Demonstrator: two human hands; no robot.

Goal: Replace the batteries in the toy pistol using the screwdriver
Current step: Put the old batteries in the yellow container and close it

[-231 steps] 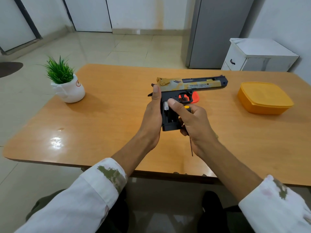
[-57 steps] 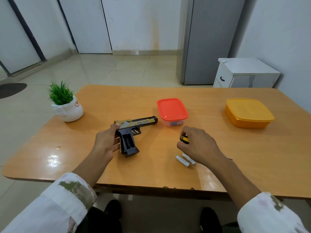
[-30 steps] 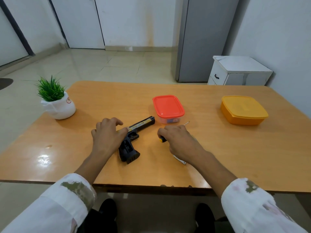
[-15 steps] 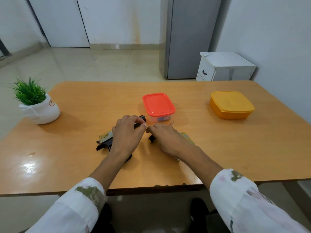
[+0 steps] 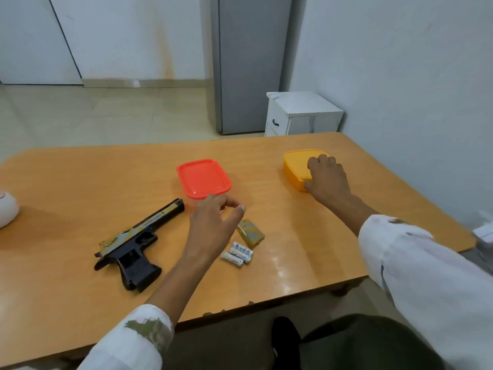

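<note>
Desk, orange-brown wood-look top with rounded corners (image 5: 66, 303); carries all items below.

Toy pistol, black plastic frame with gold-and-olive patterned slide (image 5: 138, 244): lies flat on its side in the near-left part of the desk, grip toward the near edge, muzzle angled toward the far edge.

Batteries, small white cylinders (image 5: 237, 255): a cluster lying side by side near the middle of the near edge, well right of the pistol grip.

Cover plate, small olive-gold rectangular panel (image 5: 251, 233): flat on the desk, just beyond the batteries.

Left hand (image 5: 213, 225): held over the desk between pistol and cover plate, fingers (image 5: 229, 202) loosely spread, nothing in its hold.

Red-lidded clear plastic box, rounded rectangle (image 5: 203, 178): mid-desk, just beyond the left fingertips; contact cannot be told.

Yellow plastic lidded box (image 5: 296, 166): toward the far-right corner.

Right hand (image 5: 326, 178): rests on the yellow box, fingers laid across the lid, thumb at its near wall; whether it clasps cannot be told.

White round pot (image 5: 6, 212): at the left edge, cut off by the frame.

White cabinet (image 5: 301, 113) and grey refrigerator (image 5: 248, 62): on the floor beyond the far edge.
</note>
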